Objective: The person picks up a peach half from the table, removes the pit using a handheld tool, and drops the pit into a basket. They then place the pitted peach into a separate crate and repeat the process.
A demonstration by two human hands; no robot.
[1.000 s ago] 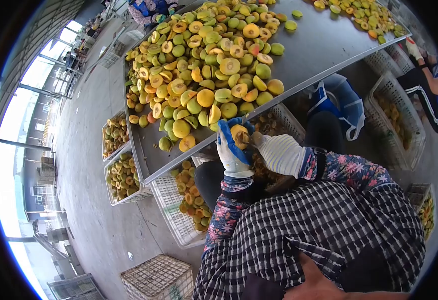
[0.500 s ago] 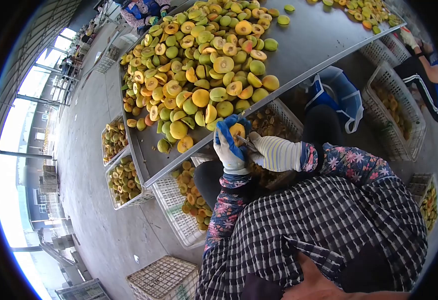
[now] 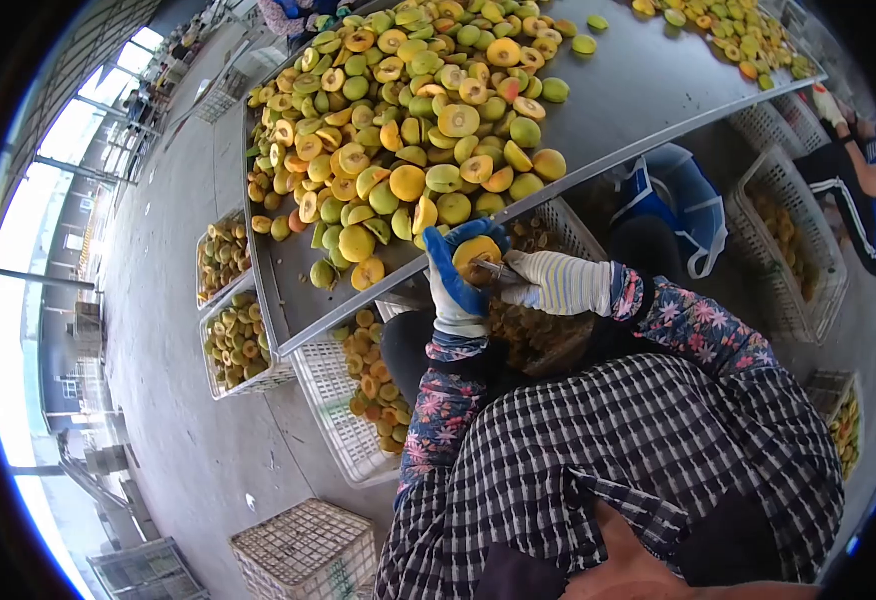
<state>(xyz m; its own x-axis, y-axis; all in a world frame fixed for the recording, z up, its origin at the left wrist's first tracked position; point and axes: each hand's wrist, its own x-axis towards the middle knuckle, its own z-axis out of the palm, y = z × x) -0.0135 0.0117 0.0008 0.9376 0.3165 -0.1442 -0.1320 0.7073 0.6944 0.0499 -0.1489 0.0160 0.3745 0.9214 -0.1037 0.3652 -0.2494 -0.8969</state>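
My left hand (image 3: 458, 285), in a white glove with a blue coated palm, cups a yellow peach half (image 3: 476, 257) with its cut face toward me. My right hand (image 3: 563, 283), in a striped knit glove, is closed round a slim metal tool (image 3: 501, 271). The tool's tip meets the cut face near the pit hollow; its exact shape is hidden by the fingers. Both hands are just off the front edge of the metal table (image 3: 598, 110). A heap of halved peaches (image 3: 408, 182) covers much of that table.
Below my hands sits a crate holding brown pits (image 3: 533, 330). Crates of peach halves (image 3: 236, 343) stand left of the table, another white crate (image 3: 343, 425) near my knee. A blue bucket (image 3: 683, 200) and a co-worker's arm (image 3: 838, 115) are at right. An upturned crate (image 3: 303, 545) lies bottom left.
The peach half has turned in my left hand, and its cut face shows more now. The left fingers have opened out around it. My head view has shifted slightly.
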